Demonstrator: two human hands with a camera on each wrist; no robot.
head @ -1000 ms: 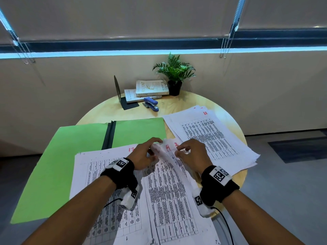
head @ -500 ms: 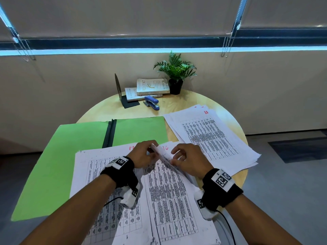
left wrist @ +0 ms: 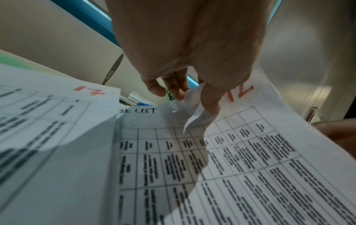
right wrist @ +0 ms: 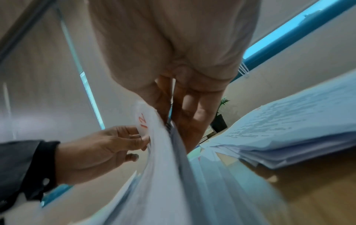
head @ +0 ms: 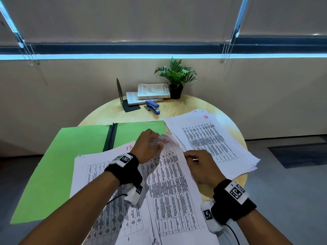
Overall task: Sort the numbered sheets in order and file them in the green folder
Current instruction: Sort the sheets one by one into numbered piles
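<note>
left hand pinching, right hand gripping

Round wooden table: green folder, sheets, books, stapler, plant.

folder left, sheet pile right, books behind

At the round wooden table's far edge: two stacked books, a black bookend, a blue stapler, a potted plant.
</note>
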